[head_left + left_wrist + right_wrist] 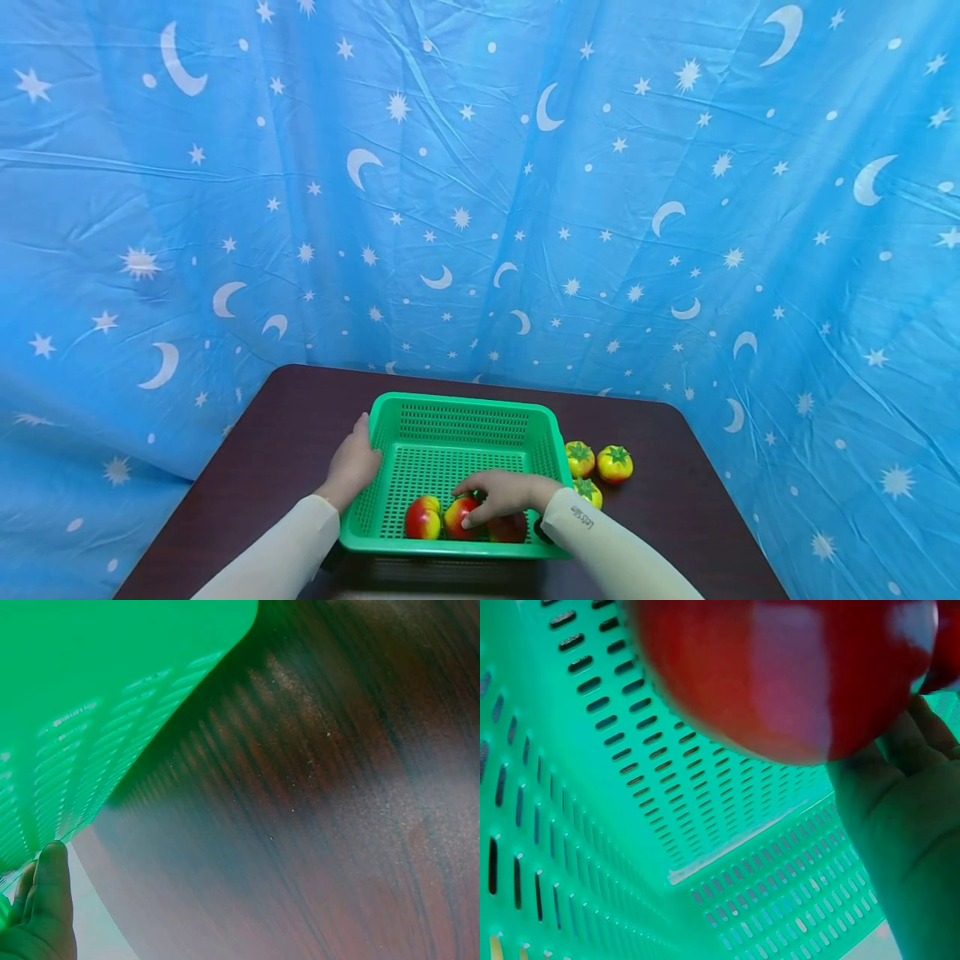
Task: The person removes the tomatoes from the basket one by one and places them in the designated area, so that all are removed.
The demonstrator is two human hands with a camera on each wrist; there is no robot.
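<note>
A green perforated plastic basket (457,407) stands on the dark table. At its left rim, my left hand (352,468) holds the side wall, thumb over the rim; in the left wrist view its fingers (51,881) lie along the outside. My right hand (510,492) reaches inside near the front wall, thumb and fingers around a red-and-yellow round fruit (454,518). A similar fruit (422,518) lies to the left of it. Under the palm is another, darker red fruit (510,529), large and close in the right wrist view, partly hidden by the hand.
Right of the basket, several red-and-yellow fruits (615,464) with green leafy tops sit on the table (697,500); the basket's side partly covers some. A blue curtain (480,208) with moons and stars hangs behind the table and along its sides.
</note>
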